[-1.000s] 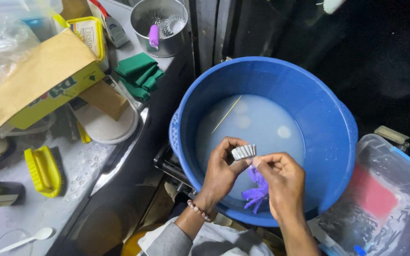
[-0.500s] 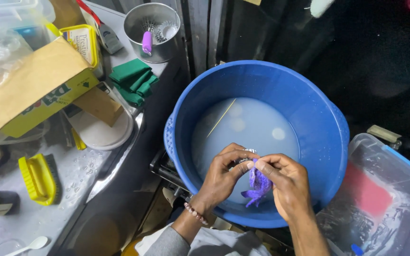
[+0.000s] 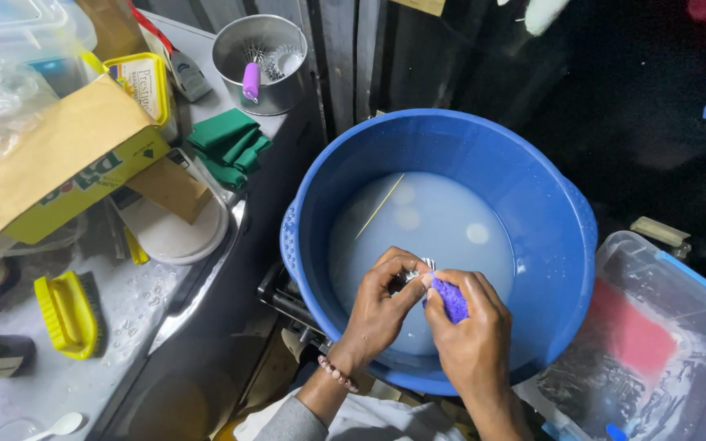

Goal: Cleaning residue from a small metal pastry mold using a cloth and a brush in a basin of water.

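Over the near side of a blue plastic basin [image 3: 533, 180] of cloudy water, my left hand [image 3: 382, 306] pinches a small silvery ridged piece [image 3: 418, 269], mostly hidden by the fingers. My right hand [image 3: 471, 339] is closed around a purple scrubbing tool [image 3: 451, 299] and presses it against that piece. The two hands touch at the fingertips. A thin pale stick [image 3: 379, 207] floats in the water at the basin's far left.
On the wet grey counter to the left lie a yellow scrubbing brush [image 3: 67, 314], folded green cloths [image 3: 226, 147], a white lid [image 3: 169, 233], a cardboard box [image 3: 59, 163] and a metal cup [image 3: 259, 53] of utensils. A clear plastic bin [image 3: 655, 343] stands right of the basin.
The silvery piece, held up in plain sight a second ago, is now tucked between my fingers. The purple tool, hanging loose below my hands before, is now gripped and pressed against it.
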